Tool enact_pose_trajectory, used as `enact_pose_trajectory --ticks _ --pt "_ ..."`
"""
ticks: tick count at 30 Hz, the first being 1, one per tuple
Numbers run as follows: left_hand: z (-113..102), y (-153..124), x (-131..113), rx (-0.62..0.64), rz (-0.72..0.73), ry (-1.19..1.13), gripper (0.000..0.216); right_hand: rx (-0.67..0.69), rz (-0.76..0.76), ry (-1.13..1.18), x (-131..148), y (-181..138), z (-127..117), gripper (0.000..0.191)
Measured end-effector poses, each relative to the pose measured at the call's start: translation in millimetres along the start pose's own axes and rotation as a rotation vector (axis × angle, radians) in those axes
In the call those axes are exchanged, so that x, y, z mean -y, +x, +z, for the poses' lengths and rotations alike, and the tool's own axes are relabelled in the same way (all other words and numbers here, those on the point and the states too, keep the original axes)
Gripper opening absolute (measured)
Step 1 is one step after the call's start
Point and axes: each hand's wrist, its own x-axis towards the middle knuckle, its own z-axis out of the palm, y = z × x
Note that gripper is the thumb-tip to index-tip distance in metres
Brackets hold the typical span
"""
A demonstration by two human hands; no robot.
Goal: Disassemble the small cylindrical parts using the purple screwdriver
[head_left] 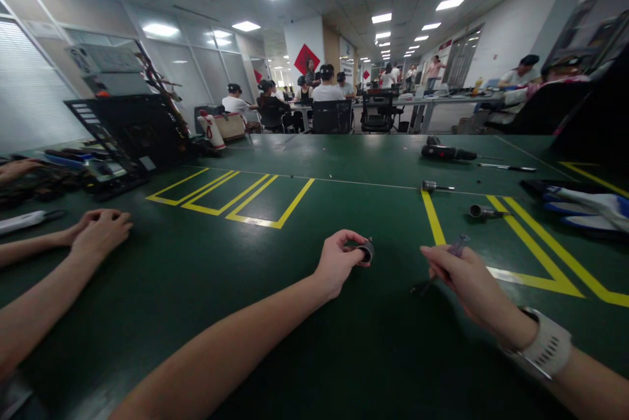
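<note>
My left hand [339, 263] pinches a small cup-shaped metal hole saw [366, 251] between thumb and fingers, just above the green table. Its hollow end shows, and a small stub sticks up from its upper edge. To the right, my right hand [455, 272] is closed around a thin screwdriver [460, 246] with a translucent purplish handle. The shaft points down and left towards the tabletop; whether its tip touches the table I cannot tell. A gap separates the two hands. Beyond my right hand lie a similar hole saw with a shank [481, 211] and a smaller cylindrical bit [435, 187].
A black power drill [448, 152] and a long thin rod [508, 167] lie farther back. Blue-and-white gloves [587, 207] rest at the right. Yellow tape [255, 221] marks the green tabletop [211, 302]. Another person's clasped hands [101, 233] rest at the left, near equipment.
</note>
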Motion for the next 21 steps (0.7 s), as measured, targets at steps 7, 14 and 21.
enact_pose_trajectory --ticks 7,14,21 --pt "-4.3 -0.3 0.9 0.042 -0.005 -0.016 0.016 0.023 -0.035 -0.095 2.2 -3.8 3.5 0.044" --pt "-3.6 0.2 0.8 0.041 -0.014 -0.014 0.018 0.036 -0.059 -0.155 5.0 -6.2 4.6 0.047" --pt "-5.9 0.2 0.9 0.059 -0.014 -0.020 0.017 0.043 -0.072 -0.192 -0.7 -5.8 5.3 0.047"
